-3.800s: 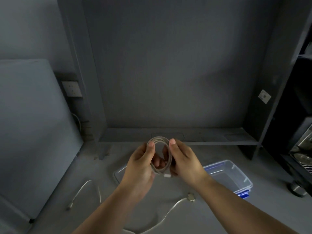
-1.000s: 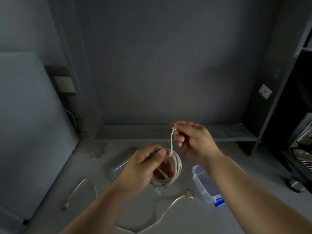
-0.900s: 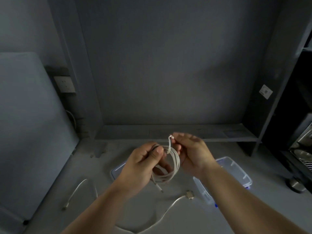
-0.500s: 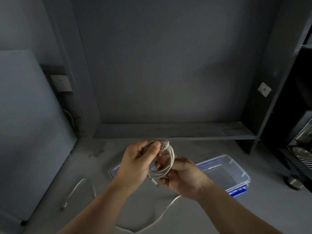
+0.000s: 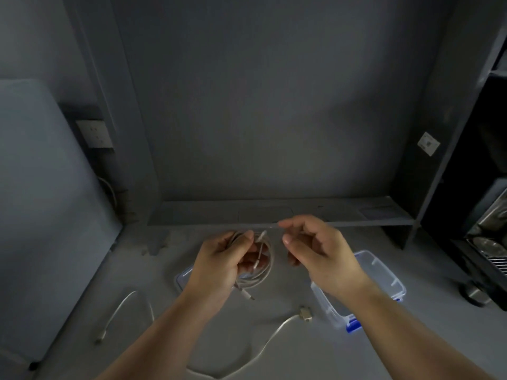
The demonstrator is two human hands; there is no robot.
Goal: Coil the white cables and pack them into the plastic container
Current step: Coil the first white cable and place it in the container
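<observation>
The left hand [image 5: 219,266] grasped the coiled white cable [image 5: 260,272] at the top of its loops, thumb pressing the strands together. One short free end [image 5: 262,238] stood up beside the thumb; the other plug end [image 5: 248,296] hung below the palm. The right hand [image 5: 318,253] was just to the right of the coil, fingers loosely curled and, as far as visible, holding nothing.

To secure the coil well, the free end should probably be retaken and passed through the loops while the left thumb maintains pressure, or the strands may spring apart.

The plastic container [image 5: 384,272] sat on the counter [image 5: 274,352] beneath and beyond the right wrist, open, with a blue latch [image 5: 352,325] at its near edge. Its lid [image 5: 183,275] appeared to lie under the left hand. Two uncoiled cables lay nearer the person: a long cable [image 5: 263,349] and a short cable [image 5: 120,311]. A low shelf [image 5: 356,215] bounded the space beyond both hands; room remained open above the container.
</observation>
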